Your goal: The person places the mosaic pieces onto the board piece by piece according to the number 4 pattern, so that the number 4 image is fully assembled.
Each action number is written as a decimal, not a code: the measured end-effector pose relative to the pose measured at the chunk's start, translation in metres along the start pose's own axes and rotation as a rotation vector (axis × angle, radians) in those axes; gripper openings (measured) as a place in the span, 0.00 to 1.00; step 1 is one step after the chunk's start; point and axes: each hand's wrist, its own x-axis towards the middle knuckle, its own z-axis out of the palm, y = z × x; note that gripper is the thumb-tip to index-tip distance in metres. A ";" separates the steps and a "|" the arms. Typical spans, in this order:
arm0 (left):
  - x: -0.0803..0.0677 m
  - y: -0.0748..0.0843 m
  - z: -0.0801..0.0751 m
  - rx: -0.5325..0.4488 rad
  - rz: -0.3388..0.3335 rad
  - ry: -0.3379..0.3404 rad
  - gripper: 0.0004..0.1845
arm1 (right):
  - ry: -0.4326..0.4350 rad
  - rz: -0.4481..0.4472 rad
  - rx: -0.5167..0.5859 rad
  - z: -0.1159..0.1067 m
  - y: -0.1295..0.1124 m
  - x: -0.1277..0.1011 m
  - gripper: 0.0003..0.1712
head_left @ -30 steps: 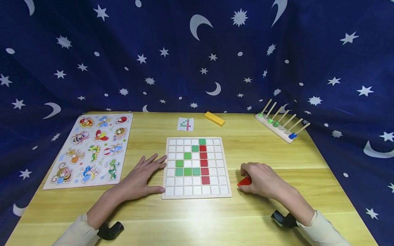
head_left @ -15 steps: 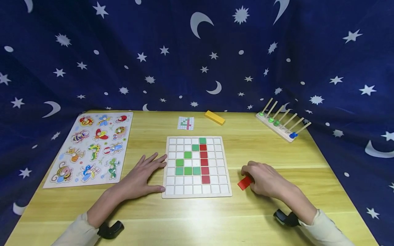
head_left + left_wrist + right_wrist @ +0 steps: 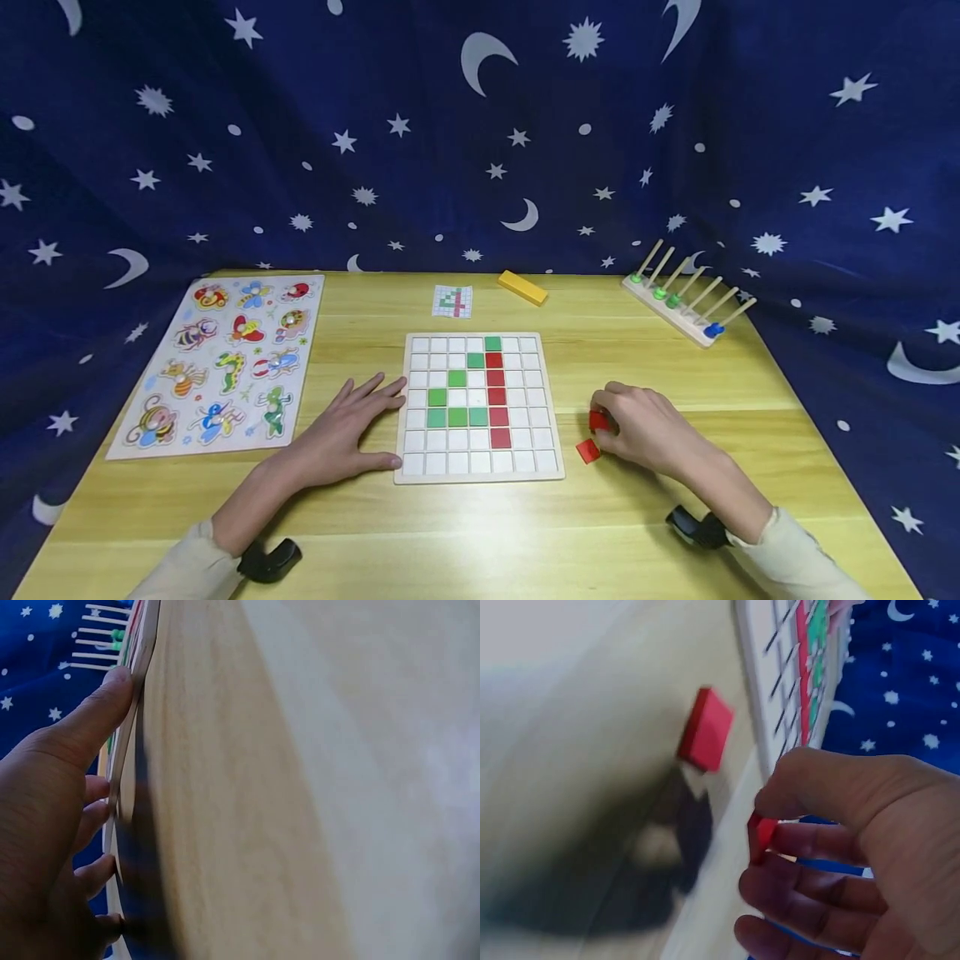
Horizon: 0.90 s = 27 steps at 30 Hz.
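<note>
The right hand [image 3: 643, 427] pinches a small red square tile [image 3: 597, 421]; another red tile [image 3: 588, 451] lies beside it; the left hand [image 3: 341, 433] rests flat, fingers straight, against the grid board [image 3: 480, 476].

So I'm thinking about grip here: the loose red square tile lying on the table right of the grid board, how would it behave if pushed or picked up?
The loose red tile looks flat, stiff and small, so it would probably slide rather than roll or tip. It likely weighs little: the right hand pinches a similar red tile with fingertips alone. Lying flush on the table, its low edges may be fiddly to lift.
</note>
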 end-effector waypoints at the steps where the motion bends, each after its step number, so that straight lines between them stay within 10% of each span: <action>1: 0.000 0.000 0.000 0.001 0.000 0.002 0.46 | 0.007 -0.010 0.011 0.000 -0.003 0.002 0.10; 27: 0.000 0.000 0.000 -0.001 0.000 0.002 0.46 | 0.019 -0.293 0.138 0.040 -0.082 0.025 0.12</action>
